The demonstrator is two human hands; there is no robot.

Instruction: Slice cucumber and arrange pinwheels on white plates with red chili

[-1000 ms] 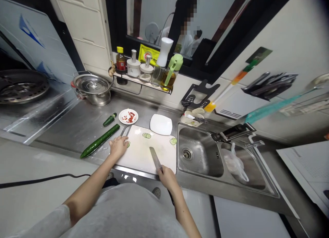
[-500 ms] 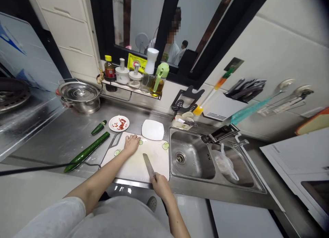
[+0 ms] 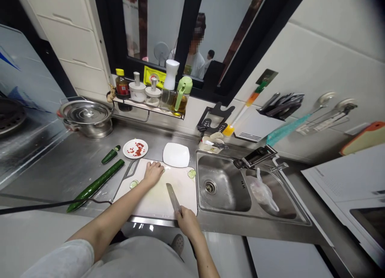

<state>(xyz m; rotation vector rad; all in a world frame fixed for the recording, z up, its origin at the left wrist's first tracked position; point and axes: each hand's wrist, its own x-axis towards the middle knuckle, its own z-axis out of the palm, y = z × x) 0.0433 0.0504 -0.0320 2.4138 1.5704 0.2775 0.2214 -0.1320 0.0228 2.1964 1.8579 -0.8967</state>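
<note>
Metal knife [image 3: 172,197], flat-bladed | right hand [image 3: 187,221]: clasping knife | left hand [image 3: 152,174]: curled, hold unclear | smooth white cutting board [image 3: 186,192]

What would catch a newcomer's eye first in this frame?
Probably the long green cucumber on the steel counter, left of the cutting board. Then the knife in the right hand, its blade over the board. Beyond the board's far left corner, red bits stand out on a round white plate.

The left hand [image 3: 153,173] has moved to the middle slices [image 3: 164,170].
</note>
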